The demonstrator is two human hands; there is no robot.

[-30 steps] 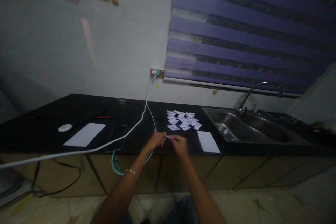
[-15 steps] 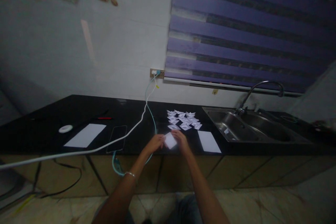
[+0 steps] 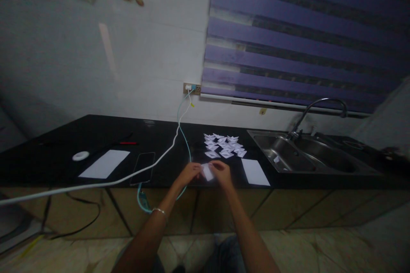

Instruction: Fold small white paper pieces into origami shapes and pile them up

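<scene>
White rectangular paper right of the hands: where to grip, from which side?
Probably pinch the near edge of the white rectangular paper, right hand, once free, coming from the front of the black countertop. Paper lies flat, with little to grasp elsewhere; that edge sits close to the countertop's front rim.

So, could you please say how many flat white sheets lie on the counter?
2: left sheet beside the phone, right sheet between right hand and sink; more may lie beneath.

Extending left forearm (image 3: 156, 222) and right forearm (image 3: 242, 222) forward, converging; holding left hand (image 3: 190, 172) and right hand (image 3: 222, 173) near each other, slightly apart; curling fingers (image 3: 215, 165) of both inward.
</scene>
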